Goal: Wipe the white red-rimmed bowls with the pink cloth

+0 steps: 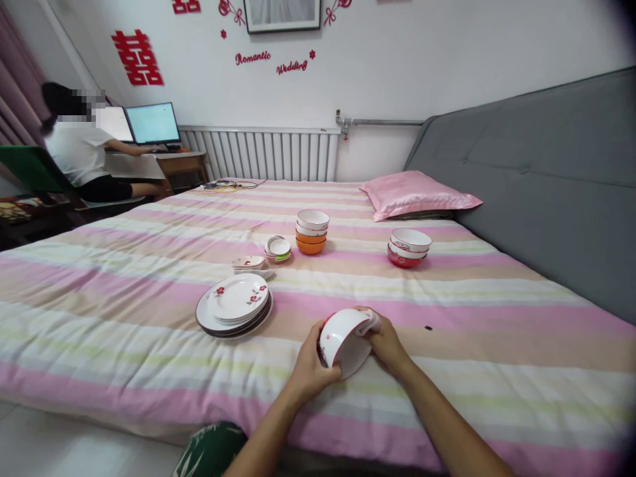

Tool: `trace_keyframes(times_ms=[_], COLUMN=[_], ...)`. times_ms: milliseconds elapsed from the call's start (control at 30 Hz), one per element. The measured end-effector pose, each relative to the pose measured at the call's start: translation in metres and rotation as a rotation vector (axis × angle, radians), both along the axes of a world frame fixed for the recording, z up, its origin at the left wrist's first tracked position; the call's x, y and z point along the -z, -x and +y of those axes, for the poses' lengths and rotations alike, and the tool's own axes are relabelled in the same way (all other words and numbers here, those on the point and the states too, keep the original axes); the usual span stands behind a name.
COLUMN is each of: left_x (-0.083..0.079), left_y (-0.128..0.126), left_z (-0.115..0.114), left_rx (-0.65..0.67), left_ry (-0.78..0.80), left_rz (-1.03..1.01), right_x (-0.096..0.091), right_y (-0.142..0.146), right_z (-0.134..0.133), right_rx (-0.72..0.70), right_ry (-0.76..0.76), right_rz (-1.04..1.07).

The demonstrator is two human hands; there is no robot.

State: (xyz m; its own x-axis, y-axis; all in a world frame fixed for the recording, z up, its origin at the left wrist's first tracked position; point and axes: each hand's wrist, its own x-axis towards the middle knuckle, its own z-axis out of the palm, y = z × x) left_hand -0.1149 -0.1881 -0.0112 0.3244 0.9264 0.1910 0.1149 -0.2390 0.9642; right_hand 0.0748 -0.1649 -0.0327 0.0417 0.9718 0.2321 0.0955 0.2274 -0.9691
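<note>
A white bowl (342, 334) with red markings is held tilted on its side above the bed, its inside turned toward the lower right. My left hand (314, 366) grips its left side, the thumb at the rim. Over the right rim, my right hand (389, 341) is closed on a pale cloth (371, 322) pressed against the bowl. To the left lies a stack of plates (238, 298), the top one white with red flowers. Beyond the bowl stand a stack of white and orange bowls (311, 242) and another stack of white and red bowls (408, 250).
Small dishes (248, 262) and small cups or bowls (278, 247) sit behind the plates. A small dark object (428, 328) lies on the striped bedspread (472, 391). Farther back are a pink pillow (417, 192) and cables (231, 185). A person (79, 149) sits at a desk with monitors.
</note>
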Motion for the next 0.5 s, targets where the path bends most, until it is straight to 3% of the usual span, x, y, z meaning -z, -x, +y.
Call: trace_keyframes(times_ms=[100,233,333,500], left_x=[0.0,0.0,0.0,-0.003], left_y=[0.001,0.003,0.002,0.002], left_z=[0.0,0.0,-0.001,-0.005], left_rx=[-0.004,0.019,0.024,0.045], left_ry=[0.001,-0.033,-0.081,-0.113], left_rz=[0.01,0.025,0.032,0.042], right_x=[0.001,-0.007,-0.021,-0.042], right_y=[0.0,0.001,0.0,0.0], right_z=[0.0,-0.004,-0.01,-0.024], right_rx=[-0.004,0.056,0.135,0.135], right_ry=[0.004,-0.107,-0.287,-0.674], right_rz=[-0.006,-0.106,-0.198,-0.57])
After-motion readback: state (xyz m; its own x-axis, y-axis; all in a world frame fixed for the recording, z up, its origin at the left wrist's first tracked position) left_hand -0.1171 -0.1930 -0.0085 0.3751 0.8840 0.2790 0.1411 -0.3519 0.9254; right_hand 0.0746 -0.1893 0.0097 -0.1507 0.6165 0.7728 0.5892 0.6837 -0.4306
